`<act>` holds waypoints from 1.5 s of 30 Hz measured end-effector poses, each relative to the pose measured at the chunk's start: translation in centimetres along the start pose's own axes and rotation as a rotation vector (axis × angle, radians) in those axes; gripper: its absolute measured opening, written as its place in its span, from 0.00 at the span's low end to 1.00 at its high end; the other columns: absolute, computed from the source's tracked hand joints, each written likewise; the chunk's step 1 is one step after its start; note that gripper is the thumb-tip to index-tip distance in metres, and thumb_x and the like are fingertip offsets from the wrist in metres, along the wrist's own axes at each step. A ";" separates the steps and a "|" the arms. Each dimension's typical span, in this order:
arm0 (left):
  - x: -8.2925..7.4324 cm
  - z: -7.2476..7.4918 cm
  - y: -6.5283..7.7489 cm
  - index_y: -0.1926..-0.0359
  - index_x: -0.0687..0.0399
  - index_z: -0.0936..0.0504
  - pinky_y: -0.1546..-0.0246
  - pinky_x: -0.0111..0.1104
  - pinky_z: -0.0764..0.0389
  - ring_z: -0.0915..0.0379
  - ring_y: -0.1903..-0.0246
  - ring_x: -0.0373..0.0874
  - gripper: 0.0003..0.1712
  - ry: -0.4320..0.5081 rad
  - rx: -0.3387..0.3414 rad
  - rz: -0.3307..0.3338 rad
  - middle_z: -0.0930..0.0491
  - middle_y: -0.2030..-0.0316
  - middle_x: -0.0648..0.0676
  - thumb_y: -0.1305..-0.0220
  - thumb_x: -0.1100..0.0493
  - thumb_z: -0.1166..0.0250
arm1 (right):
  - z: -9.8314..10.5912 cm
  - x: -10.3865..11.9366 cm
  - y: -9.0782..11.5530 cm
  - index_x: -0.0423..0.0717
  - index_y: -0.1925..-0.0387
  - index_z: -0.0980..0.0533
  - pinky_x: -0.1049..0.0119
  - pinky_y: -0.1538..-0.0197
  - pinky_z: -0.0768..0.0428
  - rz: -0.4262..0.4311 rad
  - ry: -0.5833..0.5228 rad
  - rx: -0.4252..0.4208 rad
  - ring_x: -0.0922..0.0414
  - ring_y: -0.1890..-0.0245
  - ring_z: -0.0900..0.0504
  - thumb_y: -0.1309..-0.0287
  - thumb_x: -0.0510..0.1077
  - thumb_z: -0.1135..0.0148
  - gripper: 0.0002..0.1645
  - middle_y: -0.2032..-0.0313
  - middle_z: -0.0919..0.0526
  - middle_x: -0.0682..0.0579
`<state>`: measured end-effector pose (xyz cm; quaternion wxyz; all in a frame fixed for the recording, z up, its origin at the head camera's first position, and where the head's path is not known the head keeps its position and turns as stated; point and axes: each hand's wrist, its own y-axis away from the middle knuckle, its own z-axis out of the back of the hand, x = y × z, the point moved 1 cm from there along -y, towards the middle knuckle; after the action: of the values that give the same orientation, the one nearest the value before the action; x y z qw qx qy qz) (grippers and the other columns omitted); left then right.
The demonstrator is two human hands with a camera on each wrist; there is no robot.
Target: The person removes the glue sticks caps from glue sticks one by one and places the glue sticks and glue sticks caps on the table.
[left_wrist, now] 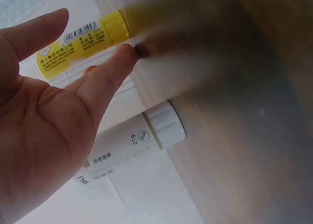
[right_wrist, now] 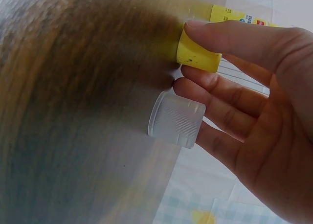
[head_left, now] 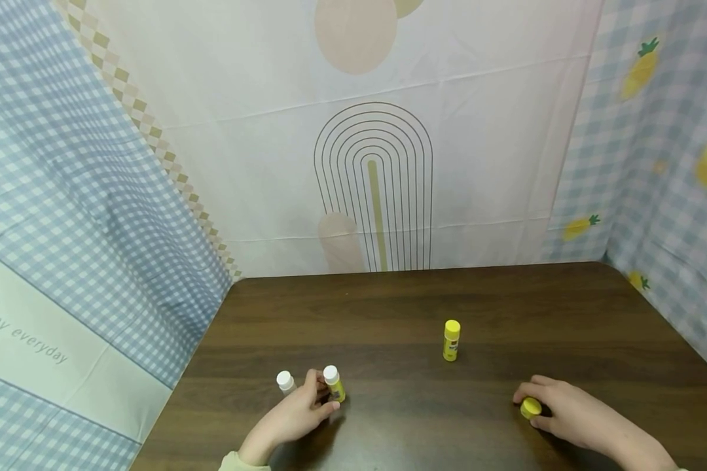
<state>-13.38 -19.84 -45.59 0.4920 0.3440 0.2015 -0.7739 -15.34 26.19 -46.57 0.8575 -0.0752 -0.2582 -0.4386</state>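
Observation:
My left hand [head_left: 297, 413] is around a yellow glue stick with a white top [head_left: 334, 384], which stands upright. In the left wrist view its thumb and forefinger lie extended on either side of the yellow glue stick [left_wrist: 78, 44]. Beside that hand stands a white glue stick [left_wrist: 129, 141], partly hidden behind it in the head view. With thumb and fingers my right hand [head_left: 565, 409] pinches a small yellow cap [right_wrist: 198, 53] down at the tabletop. Close by its other fingers is a clear ribbed cap [right_wrist: 177, 119], hidden in the head view.
A yellow glue stick with a yellow cap [head_left: 451, 340] stands upright between the hands, farther back on the dark wooden table [head_left: 389, 307]. A patterned cloth [head_left: 259, 183] hangs behind the table, with checked cloths [head_left: 94, 163] at the sides.

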 end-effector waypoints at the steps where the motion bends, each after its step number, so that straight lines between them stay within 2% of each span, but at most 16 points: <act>1: -0.1 0.0 0.1 0.50 0.65 0.40 0.48 0.45 0.30 0.32 0.45 0.59 0.24 0.005 0.001 -0.001 0.30 0.47 0.69 0.35 0.54 0.42 | 0.0 0.0 0.0 0.60 0.58 0.24 0.65 0.70 0.26 -0.003 0.003 -0.001 0.69 0.67 0.27 0.51 0.47 0.31 0.17 0.65 0.29 0.66; 5: -0.6 -0.2 0.8 0.49 0.67 0.40 0.48 0.45 0.30 0.32 0.45 0.60 0.24 -0.012 0.008 0.008 0.31 0.46 0.69 0.34 0.53 0.43 | 0.1 0.1 0.1 0.59 0.58 0.24 0.65 0.69 0.26 -0.020 -0.004 0.009 0.68 0.67 0.27 0.51 0.48 0.32 0.17 0.65 0.29 0.64; 8: -1.2 -0.2 1.4 0.51 0.65 0.38 0.50 0.45 0.28 0.30 0.47 0.58 0.24 -0.084 0.009 0.037 0.29 0.48 0.68 0.34 0.50 0.43 | 0.1 0.1 0.1 0.58 0.57 0.24 0.65 0.70 0.27 -0.032 -0.016 0.014 0.68 0.68 0.28 0.50 0.50 0.32 0.17 0.65 0.29 0.63; 11: -1.8 0.2 2.0 0.56 0.60 0.33 0.63 0.38 0.23 0.22 0.62 0.46 0.20 -0.164 0.025 0.066 0.22 0.58 0.58 0.35 0.47 0.43 | 0.1 0.2 0.2 0.57 0.56 0.25 0.65 0.69 0.27 -0.039 -0.009 0.009 0.68 0.68 0.29 0.50 0.56 0.34 0.19 0.64 0.29 0.62; 13: -2.1 0.5 2.3 0.60 0.55 0.31 0.72 0.33 0.26 0.27 0.72 0.38 0.17 -0.205 0.033 0.069 0.22 0.66 0.49 0.36 0.46 0.42 | 0.1 0.4 0.2 0.58 0.56 0.25 0.64 0.68 0.26 -0.044 0.006 -0.001 0.69 0.67 0.29 0.49 0.61 0.36 0.21 0.63 0.28 0.63; 15: -2.4 0.8 2.4 0.63 0.51 0.29 0.76 0.30 0.29 0.32 0.78 0.33 0.14 -0.227 0.036 0.056 0.24 0.72 0.43 0.36 0.46 0.42 | 0.1 0.5 0.3 0.58 0.55 0.25 0.64 0.67 0.26 -0.037 0.020 -0.019 0.69 0.66 0.28 0.49 0.65 0.39 0.23 0.62 0.28 0.64; 19: -3.0 1.0 2.3 0.64 0.45 0.24 0.69 0.33 0.24 0.25 0.69 0.34 0.09 -0.279 -0.005 0.008 0.21 0.69 0.40 0.36 0.46 0.42 | 0.3 0.9 0.5 0.59 0.56 0.25 0.65 0.67 0.25 -0.005 0.040 -0.076 0.69 0.65 0.27 0.46 0.66 0.43 0.23 0.61 0.27 0.66; 22: -3.5 1.0 2.0 0.63 0.43 0.23 0.63 0.36 0.23 0.23 0.62 0.37 0.07 -0.302 -0.053 -0.017 0.20 0.65 0.40 0.36 0.47 0.42 | 0.6 1.2 0.5 0.59 0.56 0.25 0.64 0.65 0.23 0.008 0.059 -0.113 0.66 0.63 0.24 0.45 0.66 0.44 0.21 0.60 0.26 0.66; 27: -4.0 0.7 1.5 0.63 0.47 0.22 0.64 0.34 0.23 0.23 0.62 0.36 0.08 -0.272 -0.080 -0.065 0.20 0.66 0.40 0.37 0.50 0.40 | 1.3 1.7 0.3 0.58 0.55 0.25 0.63 0.64 0.22 -0.004 0.073 -0.148 0.58 0.59 0.21 0.43 0.64 0.45 0.21 0.59 0.25 0.65; 35: -4.7 -0.6 0.4 0.62 0.52 0.21 0.65 0.30 0.22 0.24 0.64 0.34 0.11 -0.214 -0.063 -0.107 0.20 0.66 0.42 0.37 0.50 0.39 | 2.0 2.4 -0.1 0.57 0.55 0.25 0.64 0.65 0.23 0.003 0.120 -0.208 0.60 0.61 0.21 0.41 0.60 0.43 0.18 0.59 0.25 0.64; 39: -5.6 -1.3 -0.8 0.60 0.53 0.21 0.64 0.30 0.22 0.23 0.63 0.36 0.13 -0.211 -0.091 -0.132 0.19 0.63 0.47 0.37 0.48 0.40 | 2.1 2.5 -0.2 0.56 0.54 0.25 0.63 0.65 0.23 -0.011 0.105 -0.177 0.60 0.61 0.21 0.42 0.59 0.42 0.18 0.59 0.24 0.63; 45: -7.5 -2.4 -3.8 0.56 0.52 0.22 0.59 0.31 0.24 0.23 0.60 0.39 0.13 -0.227 -0.211 -0.180 0.19 0.60 0.49 0.37 0.50 0.39 | 1.9 2.2 0.0 0.57 0.54 0.25 0.60 0.63 0.22 -0.041 0.082 -0.125 0.57 0.58 0.21 0.43 0.59 0.41 0.19 0.58 0.24 0.64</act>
<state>-13.92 -11.97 -41.86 0.4737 0.1815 0.2550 -0.8232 -14.99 25.29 -43.78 0.8519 -0.1050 -0.1963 -0.4741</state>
